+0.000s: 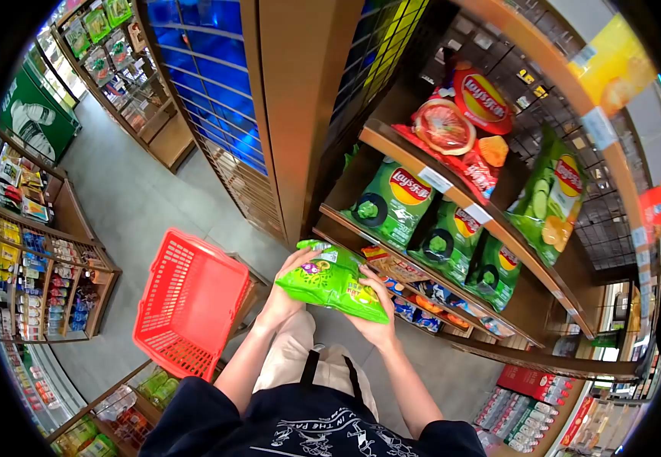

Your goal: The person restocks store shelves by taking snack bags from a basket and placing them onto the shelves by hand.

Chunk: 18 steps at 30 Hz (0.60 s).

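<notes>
A bright green snack bag (330, 283) is held up in front of my body, between both hands. My left hand (288, 286) grips its left end, and my right hand (376, 297) has hold of the right end. The bag looks puffed and sealed; its small print is too blurred to read. To the left of the bag, a red plastic shopping basket (187, 293) stands with its inside bare. Dark green chip bags (393, 202) sit on the shelf just beyond my right hand.
Above them, an upper shelf carries a red chip bag (464, 129) and a lighter green chip bag (550, 199). A brown post (288, 99) rises ahead. Stocked shelves (48, 259) stand at the left, and bottled drinks (524, 407) at the lower right. Grey floor (136, 190) runs between the racks.
</notes>
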Motion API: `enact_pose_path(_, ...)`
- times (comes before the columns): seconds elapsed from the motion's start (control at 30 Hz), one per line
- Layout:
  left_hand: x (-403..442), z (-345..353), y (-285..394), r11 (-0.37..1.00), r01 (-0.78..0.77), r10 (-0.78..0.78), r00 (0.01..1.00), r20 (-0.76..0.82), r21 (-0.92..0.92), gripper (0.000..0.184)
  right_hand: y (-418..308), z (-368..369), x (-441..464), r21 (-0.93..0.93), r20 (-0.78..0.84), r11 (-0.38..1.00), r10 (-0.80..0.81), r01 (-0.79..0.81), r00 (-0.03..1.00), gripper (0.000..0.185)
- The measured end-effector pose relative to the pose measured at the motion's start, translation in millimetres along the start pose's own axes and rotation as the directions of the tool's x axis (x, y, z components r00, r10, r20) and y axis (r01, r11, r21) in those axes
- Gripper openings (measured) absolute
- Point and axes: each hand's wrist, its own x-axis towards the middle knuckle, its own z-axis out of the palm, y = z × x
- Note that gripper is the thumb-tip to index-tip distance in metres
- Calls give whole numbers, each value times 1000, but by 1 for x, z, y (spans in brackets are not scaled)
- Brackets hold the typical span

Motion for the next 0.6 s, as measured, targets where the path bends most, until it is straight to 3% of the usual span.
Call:
enact_pose_path(0.13, 20, 14, -58, 991, -121, 124, 991, -47, 58, 57, 66, 14, 10, -39, -16, 989, -144, 143, 990, 56)
enact_pose_path(0.3, 24, 46, -129, 992, -124, 120, 986, -113, -25, 59, 142, 17, 13, -27, 11, 948, -318, 318, 948, 50)
enact_pose_path(0.37, 27, 54, -155, 977, -211, 211, 967, -141, 16, 60, 172, 21, 9, -13, 3, 936, -352, 352, 936, 47)
enact_pose_path(0.5, 26, 65, -202, 962, -266, 252, 953, -169, -66, 61, 210, 32, 3, -66, -53, 890, -455, 451, 889, 28)
enact_pose_path(0.6, 24, 84, -253, 940, -329, 291, 910, -297, -88, 54, 249, 49, -12, -135, -103, 849, -525, 512, 845, 23)
